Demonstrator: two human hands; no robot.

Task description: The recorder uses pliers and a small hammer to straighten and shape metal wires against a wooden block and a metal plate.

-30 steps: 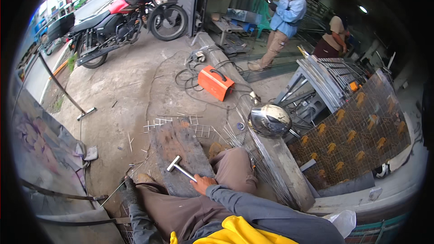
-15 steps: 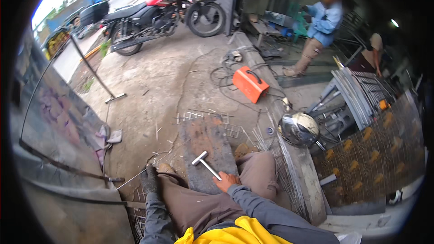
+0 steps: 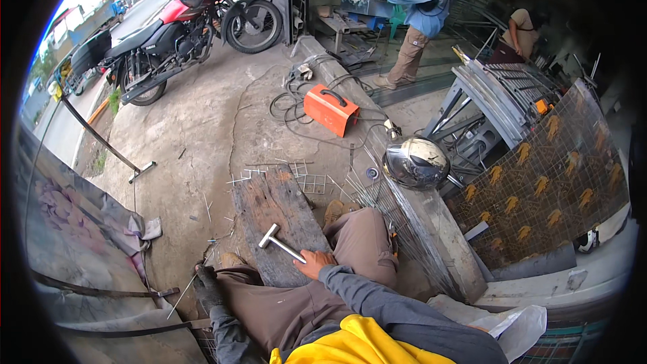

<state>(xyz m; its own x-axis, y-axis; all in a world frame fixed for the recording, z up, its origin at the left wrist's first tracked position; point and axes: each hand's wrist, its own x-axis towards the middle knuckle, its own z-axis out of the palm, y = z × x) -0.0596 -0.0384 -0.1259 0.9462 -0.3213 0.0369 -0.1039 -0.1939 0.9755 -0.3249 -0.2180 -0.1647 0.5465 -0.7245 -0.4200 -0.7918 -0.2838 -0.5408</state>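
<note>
My right hand [image 3: 314, 264], bare, is wrapped round the handle of a metal hammer [image 3: 283, 245]. The hammer's head lies on or just over a worn wooden plank [image 3: 264, 197] between my legs; contact cannot be made out. In a dark glove, my left hand [image 3: 207, 284] is closed beside my left knee. From it a thin metal rod [image 3: 180, 298] slants down to the left. Beyond the plank lies a small welded wire grid [image 3: 311, 184]. Short cut rods [image 3: 207, 207] are scattered on the ground to the plank's left.
An orange welding machine [image 3: 330, 109] with coiled cables stands ahead. To the right, a welding helmet [image 3: 416, 162] rests on a concrete curb [image 3: 448, 256], beside long thin rods [image 3: 404, 229]. A motorcycle [image 3: 182, 37] is parked at far left. Two people are in the workshop, one standing [image 3: 421, 7].
My view has turned to the right, so the scene sits further left. My right hand still grips the hammer and my left the rod. The person in blue stands more upright.
</note>
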